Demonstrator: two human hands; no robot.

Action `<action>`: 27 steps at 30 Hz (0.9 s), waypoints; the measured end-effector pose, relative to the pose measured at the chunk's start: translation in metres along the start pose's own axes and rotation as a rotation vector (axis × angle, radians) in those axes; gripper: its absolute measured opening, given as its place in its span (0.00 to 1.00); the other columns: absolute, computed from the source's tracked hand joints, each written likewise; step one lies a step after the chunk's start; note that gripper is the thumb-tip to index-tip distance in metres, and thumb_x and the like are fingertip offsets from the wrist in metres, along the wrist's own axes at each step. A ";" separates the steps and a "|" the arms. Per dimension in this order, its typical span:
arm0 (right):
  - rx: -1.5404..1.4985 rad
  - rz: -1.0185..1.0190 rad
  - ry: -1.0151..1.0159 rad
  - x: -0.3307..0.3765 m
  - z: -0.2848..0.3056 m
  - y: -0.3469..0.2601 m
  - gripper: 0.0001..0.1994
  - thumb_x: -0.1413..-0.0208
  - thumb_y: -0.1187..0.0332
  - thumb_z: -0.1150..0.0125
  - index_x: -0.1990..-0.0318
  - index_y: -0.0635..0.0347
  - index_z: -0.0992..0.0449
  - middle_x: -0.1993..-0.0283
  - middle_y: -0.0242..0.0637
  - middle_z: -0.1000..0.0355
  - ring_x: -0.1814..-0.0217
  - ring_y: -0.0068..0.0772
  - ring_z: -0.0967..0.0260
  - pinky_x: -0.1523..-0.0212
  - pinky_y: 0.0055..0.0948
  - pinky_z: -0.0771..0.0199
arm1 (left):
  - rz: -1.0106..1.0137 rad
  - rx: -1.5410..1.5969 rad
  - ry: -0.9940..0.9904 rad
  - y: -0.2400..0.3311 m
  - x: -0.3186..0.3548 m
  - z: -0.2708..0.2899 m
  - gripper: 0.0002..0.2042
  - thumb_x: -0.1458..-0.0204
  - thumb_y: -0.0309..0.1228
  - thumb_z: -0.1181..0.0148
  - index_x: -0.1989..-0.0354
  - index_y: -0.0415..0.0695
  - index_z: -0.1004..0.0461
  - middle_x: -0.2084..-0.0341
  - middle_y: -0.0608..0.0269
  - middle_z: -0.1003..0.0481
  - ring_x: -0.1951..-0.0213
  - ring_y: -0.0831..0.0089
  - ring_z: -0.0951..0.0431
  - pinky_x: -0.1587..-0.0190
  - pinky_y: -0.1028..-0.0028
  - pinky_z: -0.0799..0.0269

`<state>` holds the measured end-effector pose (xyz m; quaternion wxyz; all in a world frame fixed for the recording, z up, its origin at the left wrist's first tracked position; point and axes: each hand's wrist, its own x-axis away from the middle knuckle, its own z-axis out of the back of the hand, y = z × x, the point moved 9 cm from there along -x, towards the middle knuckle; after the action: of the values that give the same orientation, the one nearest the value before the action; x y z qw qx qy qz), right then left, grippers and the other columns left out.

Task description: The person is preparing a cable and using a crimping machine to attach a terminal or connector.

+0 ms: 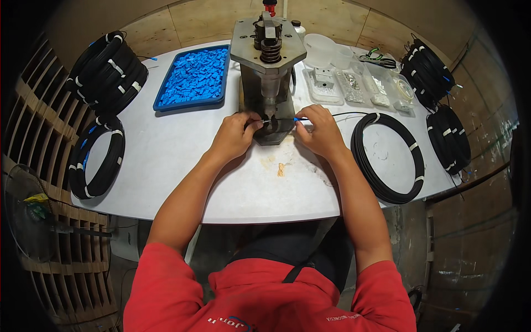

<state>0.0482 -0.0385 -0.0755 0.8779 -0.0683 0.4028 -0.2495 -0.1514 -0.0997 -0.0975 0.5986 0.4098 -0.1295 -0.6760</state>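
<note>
The thin black cable with a blue fitting (297, 119) is at the right side of the press base, its fitting pinched between thumb and forefinger of the right hand (322, 130). The left hand (235, 133) is closed at the fingertips on a thin silvery piece (266, 121) beside the press tooling, too small to identify. The grey metal bench press (270, 47) stands upright between the hands. From the right hand, the cable runs rightward toward a flat coil of black cable with white ties (358, 152). Left of the press, a dark-blue rectangular plastic tray (191, 107) contains many small bright-blue pieces (193, 74). All rest on the white tabletop (249, 193).
</note>
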 end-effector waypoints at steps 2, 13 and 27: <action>0.015 -0.014 -0.023 -0.001 -0.001 0.001 0.08 0.51 0.72 0.32 0.62 0.59 0.20 0.61 0.40 0.23 0.55 0.46 0.26 0.50 0.40 0.28 | 0.002 -0.006 -0.005 -0.002 0.000 0.000 0.10 0.41 0.29 0.38 0.56 0.35 0.19 0.63 0.47 0.17 0.60 0.54 0.15 0.54 0.65 0.22; 0.057 0.047 -0.001 0.000 0.006 -0.006 0.12 0.50 0.71 0.32 0.57 0.58 0.19 0.59 0.36 0.23 0.53 0.43 0.27 0.47 0.38 0.30 | -0.004 -0.021 -0.002 0.002 0.001 0.002 0.10 0.40 0.30 0.38 0.56 0.35 0.19 0.63 0.46 0.17 0.60 0.52 0.16 0.54 0.64 0.22; 0.089 0.080 -0.022 -0.002 0.004 -0.012 0.09 0.48 0.69 0.30 0.59 0.56 0.19 0.61 0.35 0.23 0.55 0.40 0.28 0.49 0.37 0.31 | 0.010 0.000 -0.002 -0.003 0.002 0.001 0.09 0.40 0.29 0.37 0.56 0.36 0.19 0.64 0.49 0.16 0.61 0.56 0.15 0.55 0.66 0.22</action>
<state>0.0449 -0.0485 -0.0677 0.8937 -0.0159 0.3842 -0.2313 -0.1538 -0.1009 -0.0993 0.6018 0.4085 -0.1320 -0.6735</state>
